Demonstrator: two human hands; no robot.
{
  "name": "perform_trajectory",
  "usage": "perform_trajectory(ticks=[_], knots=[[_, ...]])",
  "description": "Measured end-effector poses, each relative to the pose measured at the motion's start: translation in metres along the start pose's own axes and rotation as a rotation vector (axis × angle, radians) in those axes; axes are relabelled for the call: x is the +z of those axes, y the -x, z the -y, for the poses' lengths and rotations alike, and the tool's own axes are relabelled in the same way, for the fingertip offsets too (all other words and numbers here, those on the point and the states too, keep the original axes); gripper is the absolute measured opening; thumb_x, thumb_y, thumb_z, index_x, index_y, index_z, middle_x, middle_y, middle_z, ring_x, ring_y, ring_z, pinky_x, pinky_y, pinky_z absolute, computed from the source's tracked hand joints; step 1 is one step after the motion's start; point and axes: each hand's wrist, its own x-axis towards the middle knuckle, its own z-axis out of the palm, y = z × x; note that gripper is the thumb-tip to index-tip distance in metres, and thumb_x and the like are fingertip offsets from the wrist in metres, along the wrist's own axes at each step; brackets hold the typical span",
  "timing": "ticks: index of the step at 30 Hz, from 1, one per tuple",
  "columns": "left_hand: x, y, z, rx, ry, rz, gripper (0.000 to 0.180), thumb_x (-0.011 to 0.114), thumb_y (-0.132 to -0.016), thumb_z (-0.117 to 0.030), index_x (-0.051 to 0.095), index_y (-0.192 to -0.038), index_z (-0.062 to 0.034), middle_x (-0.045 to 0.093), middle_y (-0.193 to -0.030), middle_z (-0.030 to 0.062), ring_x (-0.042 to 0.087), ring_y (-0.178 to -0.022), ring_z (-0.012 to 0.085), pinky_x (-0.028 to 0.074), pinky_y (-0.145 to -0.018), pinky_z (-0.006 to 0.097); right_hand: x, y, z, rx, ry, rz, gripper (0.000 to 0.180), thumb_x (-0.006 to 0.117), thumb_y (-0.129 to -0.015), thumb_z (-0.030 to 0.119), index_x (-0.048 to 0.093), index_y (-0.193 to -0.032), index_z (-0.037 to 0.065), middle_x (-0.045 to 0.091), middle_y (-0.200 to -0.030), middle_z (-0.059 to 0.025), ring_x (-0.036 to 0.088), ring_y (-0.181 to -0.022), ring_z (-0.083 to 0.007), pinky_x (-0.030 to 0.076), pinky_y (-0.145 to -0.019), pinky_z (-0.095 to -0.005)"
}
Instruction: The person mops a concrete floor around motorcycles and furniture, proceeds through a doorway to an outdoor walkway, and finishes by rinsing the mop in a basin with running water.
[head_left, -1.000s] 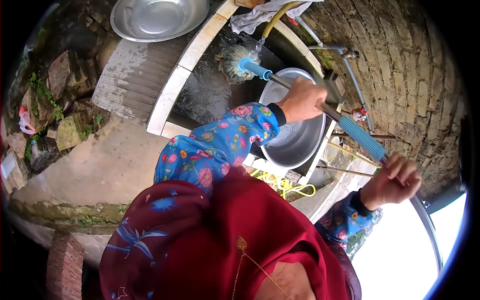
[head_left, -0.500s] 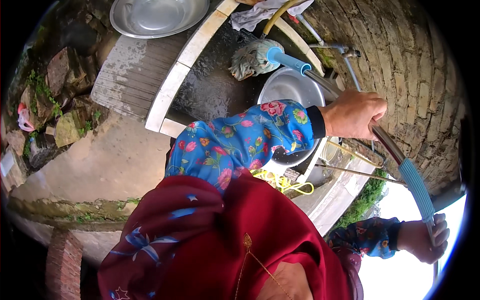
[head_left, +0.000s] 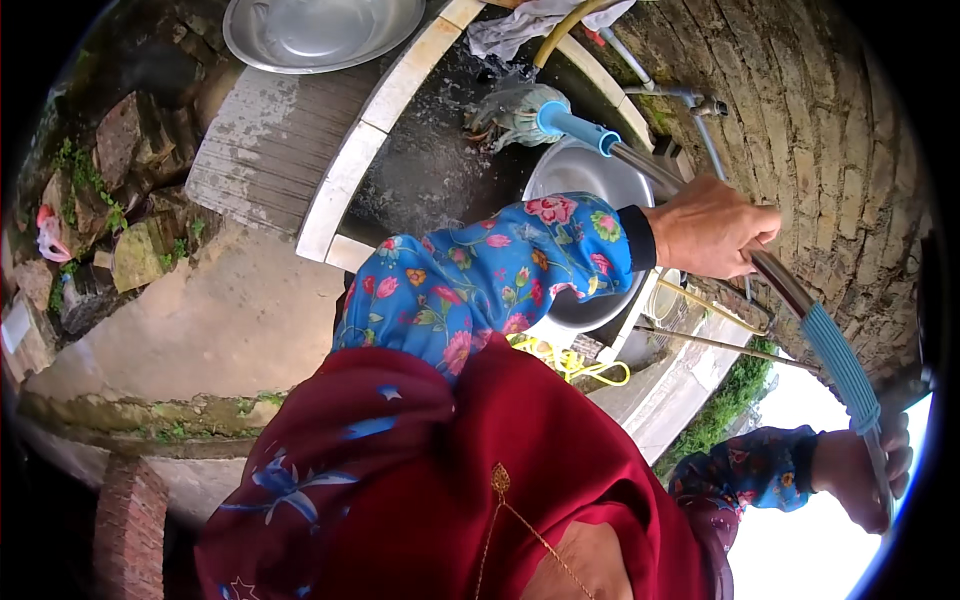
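My left hand (head_left: 708, 228) is closed round the metal shaft of a mop (head_left: 645, 165), a little below a light-blue plastic socket. At the far right edge my right hand (head_left: 862, 472) grips the handle's upper end, just past its ribbed blue sleeve. The mop's greyish string head (head_left: 510, 118) rests tilted in a dark, wet sink (head_left: 372, 140) with a pale tiled rim. Water splashes about the strings. A metal basin (head_left: 585, 175) stands in the sink beside the mop head, partly hidden by my left arm.
Another wide metal basin (head_left: 325, 32) sits beyond a ridged concrete slab (head_left: 260, 135). A yellowish hose (head_left: 562, 32) and a pale cloth (head_left: 505, 35) hang at the sink's far edge. Pipes with a tap (head_left: 708, 106) run along the brick wall (head_left: 800, 150). Yellow cord (head_left: 575, 365) lies near my body.
My right hand has shifted slightly to the right with the handle's end. More splashing shows in the sink, and the mop's strings look more spread. Both hands keep their grip.
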Motion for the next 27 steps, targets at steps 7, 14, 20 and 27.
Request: perform_trajectory(ticks=[7, 14, 20, 27], knots=[[0.020, 0.059, 0.064, -0.066, -0.103, -0.254, 0.026, 0.067, -0.064, -0.013, 0.042, -0.067, -0.0085, 0.048, -0.066, 0.0024, 0.048, -0.059, 0.0243, 0.035, -0.061, 0.037, 0.064, 0.098, -0.059, 0.187, 0.263, -0.184, 0.028, 0.041, -0.079, 0.027, 0.042, -0.057, 0.010, 0.041, -0.057, -0.0028, 0.047, -0.056, -0.0215, 0.041, -0.062, -0.0365], [0.005, 0.070, 0.078, -0.124, -0.134, -0.276, 0.032, 0.068, -0.063, -0.019, 0.040, -0.055, -0.0071, 0.045, -0.052, 0.0082, 0.047, -0.054, 0.0293, 0.034, -0.056, 0.039, 0.045, 0.102, -0.064, 0.278, 0.144, 0.315, 0.023, 0.038, -0.086, 0.022, 0.045, -0.071, 0.005, 0.051, -0.075, -0.0139, 0.057, -0.076, -0.0347, 0.050, -0.071, -0.0448], [-0.005, 0.012, -0.015, -0.067, 0.049, 0.187, 0.025, 0.067, -0.064, -0.019, 0.046, -0.072, -0.0080, 0.054, -0.059, 0.0060, 0.057, -0.059, 0.0266, 0.039, -0.054, 0.039, -0.006, 0.027, 0.007, -0.128, 0.068, -0.067, 0.030, 0.063, -0.066, 0.044, 0.049, -0.057, 0.019, 0.045, -0.056, 0.0052, 0.045, -0.060, -0.0168, 0.031, -0.060, -0.0304], [-0.004, 0.125, 0.119, -0.100, -0.386, -0.347, 0.026, 0.070, -0.061, -0.013, 0.046, -0.068, -0.0083, 0.050, -0.060, 0.0039, 0.049, -0.059, 0.0257, 0.033, -0.060, 0.039, 0.086, 0.177, -0.131, 0.471, -0.157, 0.054, 0.038, 0.044, -0.091, 0.029, 0.033, -0.060, 0.009, 0.034, -0.054, -0.0040, 0.043, -0.054, -0.0209, 0.036, -0.058, -0.0359]])
